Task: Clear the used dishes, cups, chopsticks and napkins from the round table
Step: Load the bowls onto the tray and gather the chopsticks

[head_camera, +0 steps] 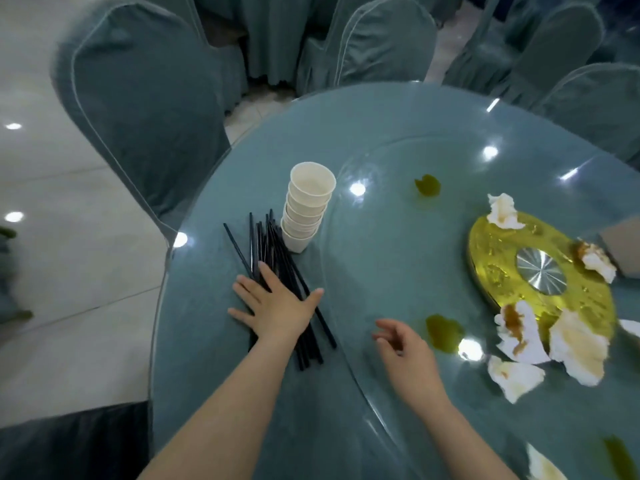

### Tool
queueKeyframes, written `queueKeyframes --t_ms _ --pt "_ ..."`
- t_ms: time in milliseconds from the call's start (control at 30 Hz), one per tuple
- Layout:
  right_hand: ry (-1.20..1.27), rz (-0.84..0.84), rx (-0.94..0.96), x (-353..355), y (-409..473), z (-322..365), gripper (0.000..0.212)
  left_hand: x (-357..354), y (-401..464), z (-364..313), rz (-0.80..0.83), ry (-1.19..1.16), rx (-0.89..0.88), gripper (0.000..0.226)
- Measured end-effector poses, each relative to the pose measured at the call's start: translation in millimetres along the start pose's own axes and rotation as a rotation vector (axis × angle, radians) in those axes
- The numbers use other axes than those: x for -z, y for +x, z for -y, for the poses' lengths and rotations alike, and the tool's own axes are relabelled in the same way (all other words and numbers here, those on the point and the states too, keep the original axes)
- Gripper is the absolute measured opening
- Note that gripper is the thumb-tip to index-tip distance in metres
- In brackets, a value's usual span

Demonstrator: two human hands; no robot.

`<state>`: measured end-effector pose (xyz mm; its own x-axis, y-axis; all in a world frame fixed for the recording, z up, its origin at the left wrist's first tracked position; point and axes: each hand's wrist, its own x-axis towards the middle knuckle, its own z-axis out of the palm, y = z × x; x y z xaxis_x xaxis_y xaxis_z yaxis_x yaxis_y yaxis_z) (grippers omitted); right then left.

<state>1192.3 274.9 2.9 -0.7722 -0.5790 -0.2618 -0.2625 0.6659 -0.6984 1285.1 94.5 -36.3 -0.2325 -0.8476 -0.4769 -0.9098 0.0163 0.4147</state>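
The round table (214, 341) carries a blue-green cloth under a glass top, with a glass turntable (398, 237) set above it. A bundle of black chopsticks (277, 247) lies near the table's left edge, fanned slightly at the far end. The left hand (277, 306) rests flat on the near half of this bundle, fingers straight and spread, palm down, gripping nothing. The right hand (405, 344) hovers above the turntable rim, just right of the chopsticks, fingers loosely curled and relaxed, holding nothing; contact with the glass cannot be determined.

A stack of cream disposable cups (306, 206) stands upright, leaning slightly, at the far end of the chopsticks, touching or just beside their tips.

At the turntable centre sits a gold ring base (502, 247) with a silver metal hub (541, 274). Crumpled, stained paper napkins lie around it: one at the far edge (502, 211), one at the right (597, 259), three at the near side (517, 332), (578, 348), (514, 375), and one at the lower frame edge (543, 465).

Yellow-green sauce spills mark the glass: one far (427, 185), one near the right hand (443, 332), one at the lower right (620, 459).

Chairs with blue-green fabric covers (145, 109) surround the table on a pale tiled floor (52, 271)
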Motion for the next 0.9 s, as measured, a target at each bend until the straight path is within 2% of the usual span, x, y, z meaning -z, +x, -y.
queueKeyframes --t_ms 100,267,367,500,733,900 --pt "0.04 -0.048 0.013 8 17 6 0.025 -9 6 -11 -0.053 0.043 0.007 0.116" --pt "0.02 -0.067 0.04 18 43 17 0.023 -11 8 -1 -0.136 0.044 -0.022 0.088" --pt "0.018 -0.086 0.054 19 52 21 0.025 -6 8 22 -0.268 0.029 -0.117 0.076" --pt "0.07 -0.155 0.115 15 67 42 0.032 13 19 52 -0.384 0.073 -0.275 0.077" --pt "0.204 -0.11 0.297 -7 106 117 0.047 31 40 43 -0.316 0.463 -0.258 0.074" --pt "0.273 -0.092 0.378 -20 121 141 0.06 36 48 36 -0.255 0.443 -0.168 0.041"
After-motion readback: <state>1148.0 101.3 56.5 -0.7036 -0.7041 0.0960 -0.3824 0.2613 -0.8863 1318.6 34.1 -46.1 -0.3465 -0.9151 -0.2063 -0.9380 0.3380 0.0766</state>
